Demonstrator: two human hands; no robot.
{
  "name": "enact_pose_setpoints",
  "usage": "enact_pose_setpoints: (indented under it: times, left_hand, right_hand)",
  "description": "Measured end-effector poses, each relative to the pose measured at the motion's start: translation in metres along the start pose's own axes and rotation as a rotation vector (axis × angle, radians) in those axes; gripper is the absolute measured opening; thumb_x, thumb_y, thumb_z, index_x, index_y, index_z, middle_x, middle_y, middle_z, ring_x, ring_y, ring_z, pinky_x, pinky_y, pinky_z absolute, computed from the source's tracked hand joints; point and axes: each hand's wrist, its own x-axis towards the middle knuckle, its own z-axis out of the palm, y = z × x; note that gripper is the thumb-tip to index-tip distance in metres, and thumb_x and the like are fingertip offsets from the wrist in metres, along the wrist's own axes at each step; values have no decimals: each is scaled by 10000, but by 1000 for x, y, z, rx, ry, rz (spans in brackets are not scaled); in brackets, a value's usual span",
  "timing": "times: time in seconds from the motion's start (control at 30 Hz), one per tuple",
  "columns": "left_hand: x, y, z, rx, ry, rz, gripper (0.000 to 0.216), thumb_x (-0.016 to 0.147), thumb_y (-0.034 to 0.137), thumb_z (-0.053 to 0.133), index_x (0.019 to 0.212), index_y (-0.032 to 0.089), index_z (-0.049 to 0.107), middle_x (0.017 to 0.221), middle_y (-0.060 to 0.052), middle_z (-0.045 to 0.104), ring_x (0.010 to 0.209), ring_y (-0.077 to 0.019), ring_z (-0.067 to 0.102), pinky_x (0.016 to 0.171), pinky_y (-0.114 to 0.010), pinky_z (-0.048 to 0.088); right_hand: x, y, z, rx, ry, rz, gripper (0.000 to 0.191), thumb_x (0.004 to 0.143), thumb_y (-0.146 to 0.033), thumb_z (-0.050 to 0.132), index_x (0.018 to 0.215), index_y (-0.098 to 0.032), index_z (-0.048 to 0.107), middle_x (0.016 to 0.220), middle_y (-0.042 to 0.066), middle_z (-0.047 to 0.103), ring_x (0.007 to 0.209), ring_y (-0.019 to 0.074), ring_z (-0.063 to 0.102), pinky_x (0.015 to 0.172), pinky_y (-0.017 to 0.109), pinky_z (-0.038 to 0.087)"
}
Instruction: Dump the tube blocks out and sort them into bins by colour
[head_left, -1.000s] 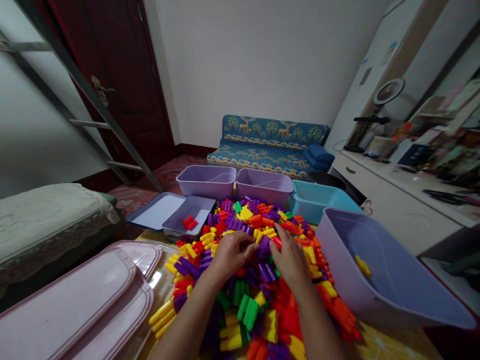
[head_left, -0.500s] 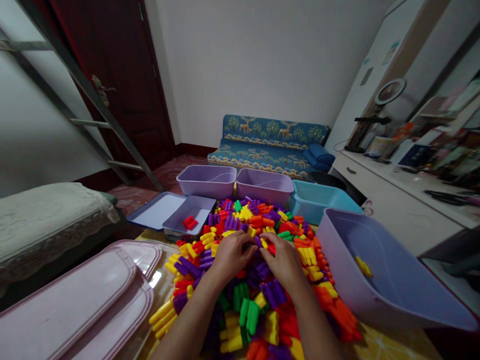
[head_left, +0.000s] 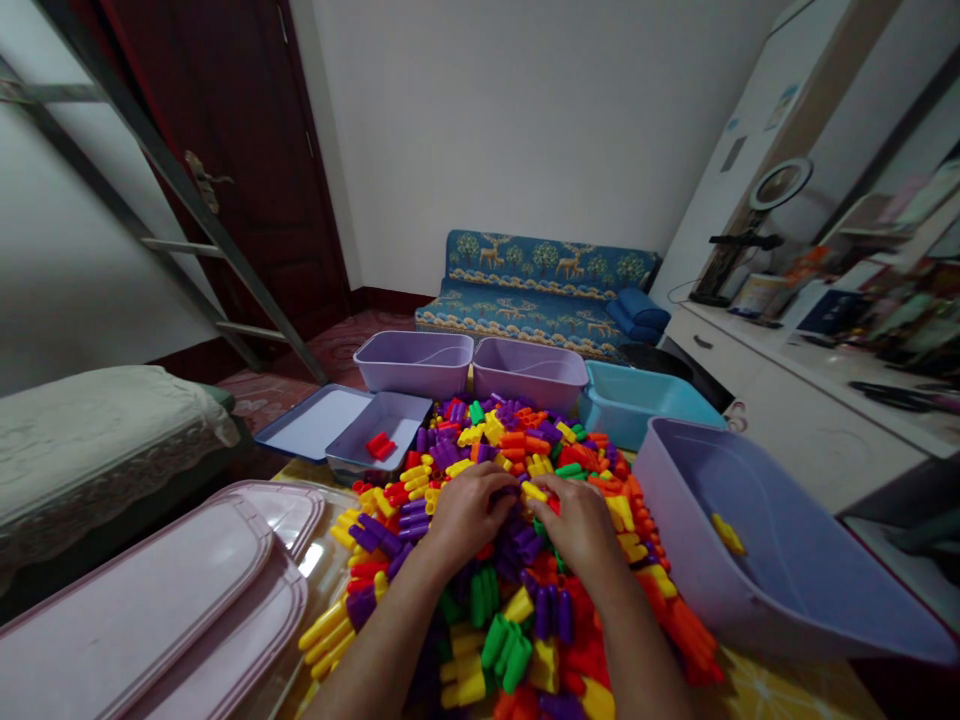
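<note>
Tbl. w/ yellow patterned cloth [head_left: 765, 685] is mostly covered by a pile of plastic bldg. pcs. [head_left: 525, 545], pronged, in purple, yellow, red, orange & green. At the near side a green pc. [head_left: 507, 652] is seen on top, w/ a purple 3-prong pc. [head_left: 553, 612] just beside. Stacked pinkish lids [head_left: 150, 600] are laid at L.

Over mid-pile, both hands are held close together. L hand [head_left: 469, 505]: fingers curled in, tips partly hidden near purple pcs.; whether anything is gripped can't be told. R hand [head_left: 576, 520]: thumb & fingers bent about a yellow pc. [head_left: 534, 492]; whether it's pinched or only touched can't be told.

At R, a big lilac bin [head_left: 697, 560] is set, w/ one yellow pc. [head_left: 726, 533] inside. At L, a red pc. [head_left: 381, 445] is held in a grey-blue tray [head_left: 401, 415], its lid [head_left: 319, 423] placed alongside. Beyond the pile, two purple bins [head_left: 416, 375] & a turquoise bin [head_left: 622, 425] are lined up.

Farther R, a white vanity [head_left: 795, 410] is cluttered: a labelled tub [head_left: 757, 295] & a dk. blue box [head_left: 829, 312] w/ pale lettering, too blurred to be read. At back, a blue sofa [head_left: 540, 290] is patterned w/ deer & trees.
</note>
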Motion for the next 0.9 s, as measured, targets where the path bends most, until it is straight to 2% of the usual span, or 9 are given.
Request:
enact_pose_setpoints:
  times: [0.13, 0.27, 0.5, 0.63, 0.77, 0.9]
  left_hand:
    - [-1, 0, 4, 36, 19, -23, 379, 787, 157, 556, 1149, 232, 640, 1070, -69, 673, 998, -224, 625, 866, -310, 482]
    - [-1, 1, 5, 24, -12, -25, 379, 779, 159, 558, 1150, 215, 615, 1058, -74, 678, 1012, -238, 614, 876, -324, 468]
    - [-1, 1, 2, 60, -62, -72, 109, 827, 270, 601, 893, 195, 643, 922, -61, 681, 890, -223, 624, 737, -271, 439]
    - [1, -1, 4, 57, -56, -100, 137, 872, 271, 559, 820, 184, 652, 854, -56, 693, 854, -218, 638, 702, -260, 416]
    - [2, -5, 6, -49, -40, -104, 201, 891, 183, 498, 868, 203, 697, 858, -31, 724, 839, -189, 662, 702, -239, 422]
    - [2, -8, 8, -124, 44, -137, 205, 884, 239, 540, 951, 208, 731, 903, -45, 747, 844, -194, 676, 723, -250, 449]
  right_hand:
    - [-1, -8, 1, 181, 7, -31, 324, 862, -190, 536, 1163, -268, 625, 1027, 29, 726, 903, 197, 677, 828, 308, 484]
    - [-2, -15, 5, 270, -10, 6, 310, 843, -156, 526, 1128, -248, 604, 1000, 34, 724, 870, 183, 681, 775, 267, 490]
    - [-3, -15, 2, 307, -26, 19, 152, 820, -201, 577, 957, -250, 623, 933, 9, 720, 874, 188, 668, 770, 262, 459]
    - [-3, -15, 1, 342, -9, 38, 118, 829, -244, 573, 934, -248, 627, 906, 2, 715, 835, 183, 660, 733, 261, 453]
    - [-2, -14, 2, 354, 5, 43, 107, 806, -256, 605, 907, -240, 634, 873, -4, 705, 809, 180, 650, 736, 269, 456]
    - [-1, -12, 3, 320, 4, 58, 70, 799, -254, 613, 862, -231, 634, 830, 2, 699, 785, 182, 646, 724, 276, 457]
